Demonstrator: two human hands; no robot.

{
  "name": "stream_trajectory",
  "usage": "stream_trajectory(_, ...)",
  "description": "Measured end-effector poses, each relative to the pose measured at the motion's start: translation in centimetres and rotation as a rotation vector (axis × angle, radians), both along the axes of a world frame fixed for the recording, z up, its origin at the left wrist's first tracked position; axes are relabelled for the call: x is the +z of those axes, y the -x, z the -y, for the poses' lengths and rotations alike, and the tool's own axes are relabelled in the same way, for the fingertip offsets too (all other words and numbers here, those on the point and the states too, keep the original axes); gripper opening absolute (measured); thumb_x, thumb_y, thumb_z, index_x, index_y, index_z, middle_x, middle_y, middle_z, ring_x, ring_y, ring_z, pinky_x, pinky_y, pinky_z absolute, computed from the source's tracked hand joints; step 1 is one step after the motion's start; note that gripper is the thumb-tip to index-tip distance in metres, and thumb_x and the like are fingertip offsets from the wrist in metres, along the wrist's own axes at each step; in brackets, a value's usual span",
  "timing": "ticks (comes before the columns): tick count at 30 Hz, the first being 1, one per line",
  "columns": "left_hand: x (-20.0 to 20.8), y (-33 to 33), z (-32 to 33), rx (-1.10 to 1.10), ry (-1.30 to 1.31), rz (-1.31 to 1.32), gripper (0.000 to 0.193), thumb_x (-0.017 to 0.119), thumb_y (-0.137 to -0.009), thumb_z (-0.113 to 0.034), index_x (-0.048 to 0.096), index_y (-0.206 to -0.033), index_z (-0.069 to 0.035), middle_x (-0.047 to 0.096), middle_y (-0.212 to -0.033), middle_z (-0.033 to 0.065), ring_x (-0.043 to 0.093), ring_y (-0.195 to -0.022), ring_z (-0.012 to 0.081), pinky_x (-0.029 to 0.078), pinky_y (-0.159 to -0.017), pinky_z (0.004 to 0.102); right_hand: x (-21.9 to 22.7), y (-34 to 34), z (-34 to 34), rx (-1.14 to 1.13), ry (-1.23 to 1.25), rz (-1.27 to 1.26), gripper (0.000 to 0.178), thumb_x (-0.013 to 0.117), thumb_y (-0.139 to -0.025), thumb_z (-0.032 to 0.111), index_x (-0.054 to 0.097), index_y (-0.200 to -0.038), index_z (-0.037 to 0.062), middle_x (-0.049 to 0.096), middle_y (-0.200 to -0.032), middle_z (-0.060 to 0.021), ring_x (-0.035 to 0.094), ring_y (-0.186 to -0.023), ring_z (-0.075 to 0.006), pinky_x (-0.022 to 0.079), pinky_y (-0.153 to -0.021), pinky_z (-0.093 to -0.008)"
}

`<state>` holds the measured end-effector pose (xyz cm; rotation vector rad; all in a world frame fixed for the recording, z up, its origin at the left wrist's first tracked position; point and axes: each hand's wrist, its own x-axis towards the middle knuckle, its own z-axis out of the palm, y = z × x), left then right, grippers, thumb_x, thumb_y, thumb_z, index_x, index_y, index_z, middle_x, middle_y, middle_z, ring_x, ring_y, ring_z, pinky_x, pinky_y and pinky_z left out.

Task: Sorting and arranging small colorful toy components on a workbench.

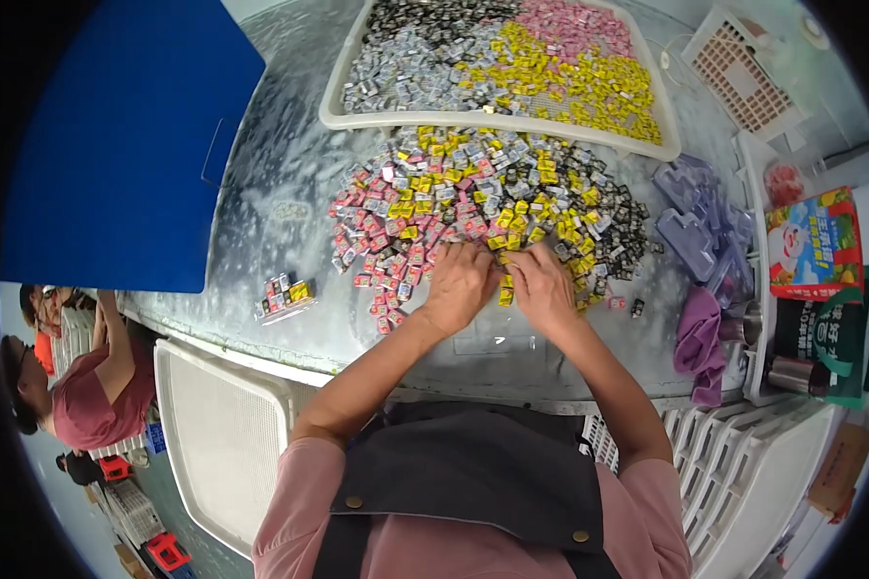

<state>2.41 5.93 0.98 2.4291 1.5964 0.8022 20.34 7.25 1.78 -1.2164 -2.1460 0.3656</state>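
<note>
A wide pile of small wrapped pieces, like candies [386, 227], lies on the metal table, with pink, yellow, black and silvery-white wrappers mixed together. At the pile's near edge, my left hand [462, 286] has its fingers bent down among pink and yellow pieces. My right hand [543, 288] is close beside it, fingertips pinched together at a yellow piece [507, 259]. The fingertips of both hands almost meet, and the left one's hide what they grip. Just in front of my wrists, a clear plastic piece [492, 343] lies flat on the table.
Beyond the pile, a white tray [497, 121] holds more pieces grouped by colour. A small clear pack [286, 299] with several pieces lies left. At right are clear plastic trays [690, 232], a purple cloth [700, 343] and a metal cup [741, 325]. A blue panel [130, 145] stands left.
</note>
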Motion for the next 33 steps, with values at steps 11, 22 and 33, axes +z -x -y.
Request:
stream_trajectory(11,2.9,-1.3,1.5,-0.080,0.157,0.502,0.019,0.072,-0.087,-0.007,0.062,-0.102,0.000,0.063,-0.089,0.0131,0.063,-0.077,0.0258,0.050,-0.071,0.0372,0.4,-0.3,1.7,-0.056,0.947,-0.993,0.026,0.060,-0.102,0.023,0.069,-0.110,-0.0006,0.072,-0.095,-0.0070,0.067,-0.080,-0.0134,0.056,-0.074,-0.0296)
stream_trajectory(22,2.4,-9.6,1.3,-0.368,0.024,0.386,0.028,0.070,-0.081,-0.007,0.058,-0.106,-0.001,0.059,-0.094,0.0159,0.058,-0.093,0.0372,0.041,-0.101,0.0536,2.9,-8.6,5.6,-0.211,0.817,-0.976,0.031,0.065,-0.099,0.013,0.064,-0.121,-0.0088,0.072,-0.103,-0.0101,0.069,-0.086,-0.0132,0.060,-0.075,-0.0275)
stream_trajectory(33,-1.4,-16.8,-2.2,-0.517,-0.041,-0.190,0.054,0.060,-0.095,-0.034,0.051,-0.144,-0.011,0.036,-0.155,0.0180,0.021,-0.148,0.0436,0.022,-0.118,0.0593,-0.2,-19.0,1.6,-0.431,-0.035,0.065,0.027,0.062,-0.093,0.009,0.064,-0.119,0.0001,0.063,-0.098,-0.0158,0.062,-0.091,-0.0330,0.051,-0.079,-0.0401)
